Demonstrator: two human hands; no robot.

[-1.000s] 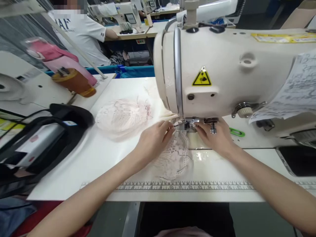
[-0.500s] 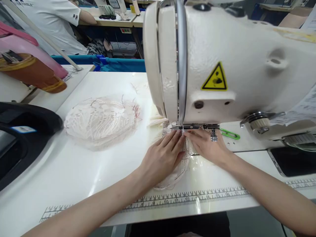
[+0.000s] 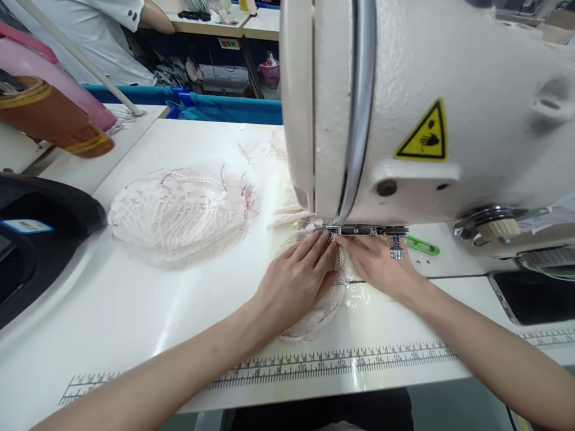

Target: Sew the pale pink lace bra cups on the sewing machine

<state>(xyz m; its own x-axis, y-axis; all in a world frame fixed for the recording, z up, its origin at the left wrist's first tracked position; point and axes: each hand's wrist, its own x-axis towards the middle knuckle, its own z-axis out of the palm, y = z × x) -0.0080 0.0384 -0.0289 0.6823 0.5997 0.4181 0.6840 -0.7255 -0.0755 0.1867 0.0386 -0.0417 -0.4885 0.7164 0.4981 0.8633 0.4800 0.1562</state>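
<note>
A cream lace piece (image 3: 321, 320) lies under the needle area of the white sewing machine (image 3: 404, 72). My left hand (image 3: 299, 272) rests flat on this lace, its stretched fingers reaching up to the metal presser foot and guide (image 3: 359, 230). On the right side of the lace, my right hand (image 3: 381, 263) lies low with fingers stretched toward the same spot; the guide covers part of them. Both sets of fingertips almost meet at the lace edge. Another lace piece (image 3: 179, 218), oval with loose reddish threads, sits left of my hands.
A black machine part (image 3: 45, 239) stands at the left, below a brown holder (image 3: 49, 114) and a pink bottle (image 3: 58, 72). On the right are a green clip (image 3: 422, 245) and a phone (image 3: 534, 296). A ruler strip (image 3: 314, 366) runs along the front edge. Beyond sits a person in white (image 3: 85, 42).
The camera view has shifted closer to the machine, whose head looks larger and farther right. Both hands keep nearly the same place on the lace.
</note>
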